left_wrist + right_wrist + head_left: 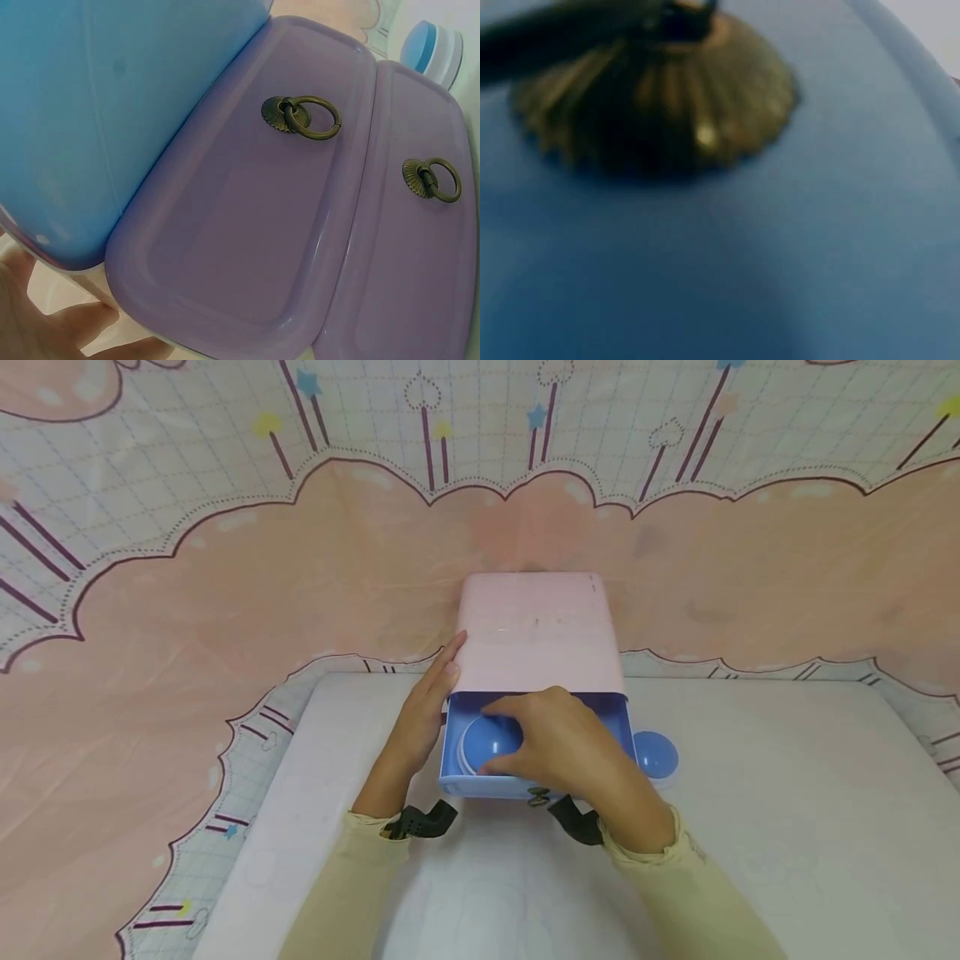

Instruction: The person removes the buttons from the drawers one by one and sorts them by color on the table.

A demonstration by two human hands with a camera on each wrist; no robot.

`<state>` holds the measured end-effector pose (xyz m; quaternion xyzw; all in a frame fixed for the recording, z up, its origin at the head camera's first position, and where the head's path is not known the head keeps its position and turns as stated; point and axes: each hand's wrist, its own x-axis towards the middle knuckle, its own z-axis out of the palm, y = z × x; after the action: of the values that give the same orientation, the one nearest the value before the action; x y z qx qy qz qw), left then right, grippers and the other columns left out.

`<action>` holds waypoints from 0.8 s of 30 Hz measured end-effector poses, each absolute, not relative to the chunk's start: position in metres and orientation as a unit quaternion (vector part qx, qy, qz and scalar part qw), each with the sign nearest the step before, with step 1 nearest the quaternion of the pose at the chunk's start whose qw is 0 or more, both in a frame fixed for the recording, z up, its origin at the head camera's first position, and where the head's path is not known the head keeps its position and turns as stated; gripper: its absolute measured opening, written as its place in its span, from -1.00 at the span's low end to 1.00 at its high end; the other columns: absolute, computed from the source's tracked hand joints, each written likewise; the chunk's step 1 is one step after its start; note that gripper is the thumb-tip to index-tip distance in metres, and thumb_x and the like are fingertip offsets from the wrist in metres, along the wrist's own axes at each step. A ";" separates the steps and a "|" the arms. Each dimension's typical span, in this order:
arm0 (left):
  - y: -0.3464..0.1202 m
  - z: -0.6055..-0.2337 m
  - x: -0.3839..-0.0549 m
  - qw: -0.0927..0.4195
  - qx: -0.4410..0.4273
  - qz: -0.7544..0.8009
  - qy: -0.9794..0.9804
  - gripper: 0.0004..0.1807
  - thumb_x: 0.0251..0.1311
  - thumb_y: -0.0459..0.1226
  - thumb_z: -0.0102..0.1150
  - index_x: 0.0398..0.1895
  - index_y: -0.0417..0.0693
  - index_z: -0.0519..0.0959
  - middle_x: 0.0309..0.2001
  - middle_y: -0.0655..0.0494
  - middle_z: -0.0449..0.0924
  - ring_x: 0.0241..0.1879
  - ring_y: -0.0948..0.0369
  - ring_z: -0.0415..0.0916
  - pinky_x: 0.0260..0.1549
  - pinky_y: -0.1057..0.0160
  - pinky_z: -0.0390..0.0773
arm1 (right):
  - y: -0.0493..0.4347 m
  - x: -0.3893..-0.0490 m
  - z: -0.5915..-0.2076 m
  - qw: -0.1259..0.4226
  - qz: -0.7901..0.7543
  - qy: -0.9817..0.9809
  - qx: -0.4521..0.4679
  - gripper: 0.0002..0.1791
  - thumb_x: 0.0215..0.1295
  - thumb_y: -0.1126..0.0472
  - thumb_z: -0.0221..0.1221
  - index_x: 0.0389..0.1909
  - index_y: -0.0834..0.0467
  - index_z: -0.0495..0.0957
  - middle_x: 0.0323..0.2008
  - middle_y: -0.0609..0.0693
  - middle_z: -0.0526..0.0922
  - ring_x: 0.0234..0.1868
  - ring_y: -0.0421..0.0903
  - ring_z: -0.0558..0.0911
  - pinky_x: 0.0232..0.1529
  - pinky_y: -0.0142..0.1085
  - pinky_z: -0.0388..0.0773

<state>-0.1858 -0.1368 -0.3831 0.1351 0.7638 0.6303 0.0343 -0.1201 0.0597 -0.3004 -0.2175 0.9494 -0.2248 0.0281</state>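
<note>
A small pink drawer cabinet (536, 631) has its blue top drawer (487, 787) pulled out. Inside that drawer, toward the left, sits a round container with a blue lid (487, 743) and a pale rim. My right hand (558, 739) reaches in from above and grips it, thumb and fingers curled round its right side. My left hand (422, 714) rests along the cabinet's left side with its fingers straight. A brass shell-shaped handle (660, 97) fills much of the right wrist view, on the blue drawer front.
Right of the open drawer, a second round blue-lidded container (657, 755) stands on the white table (765, 827). Two purple drawers (225, 217) with brass ring pulls lie closed below the open one. A patterned cloth (360, 568) hangs behind.
</note>
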 end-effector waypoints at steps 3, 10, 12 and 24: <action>-0.137 -0.382 -0.185 0.034 0.134 0.631 0.764 -0.50 0.56 0.15 -0.29 0.51 0.76 0.15 0.61 0.47 -0.01 0.59 -0.01 0.03 0.25 -0.52 0.25 | 0.058 -0.121 -0.300 0.047 -0.227 0.951 -0.204 -0.24 -0.05 -0.14 0.58 0.24 -0.02 0.64 0.14 -0.04 0.73 0.09 0.00 0.69 0.18 0.01 0.62; -0.136 -0.380 -0.184 0.037 0.132 0.626 0.768 -0.50 0.56 0.16 -0.30 0.51 0.77 0.15 0.61 0.46 -0.01 0.59 -0.03 0.03 0.25 -0.54 0.24 | 0.059 -0.120 -0.300 0.069 -0.238 0.951 -0.184 -0.19 0.01 -0.15 0.55 0.32 -0.02 0.58 0.22 -0.01 0.67 0.17 0.02 0.66 0.26 0.06 0.56; -0.136 -0.380 -0.184 0.037 0.131 0.625 0.769 -0.50 0.56 0.16 -0.30 0.51 0.77 0.15 0.61 0.45 -0.01 0.59 -0.04 0.03 0.24 -0.54 0.24 | 0.059 -0.121 -0.300 0.073 -0.238 0.951 -0.183 -0.18 0.02 -0.15 0.54 0.34 -0.01 0.56 0.24 -0.01 0.66 0.19 0.03 0.65 0.27 0.06 0.55; -0.136 -0.381 -0.183 0.029 0.132 0.620 0.773 -0.49 0.55 0.17 -0.33 0.52 0.76 0.13 0.62 0.45 -0.02 0.60 -0.08 0.01 0.22 -0.57 0.23 | 0.060 -0.121 -0.297 0.072 -0.221 0.955 -0.187 -0.14 -0.04 -0.09 0.59 0.34 0.05 0.56 0.25 0.06 0.65 0.21 0.09 0.64 0.22 0.09 0.58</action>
<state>-0.1834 -0.1360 -0.3813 0.1319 0.7733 0.6195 0.0290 -0.1213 0.0601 -0.2967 -0.1872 0.9546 -0.2206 0.0715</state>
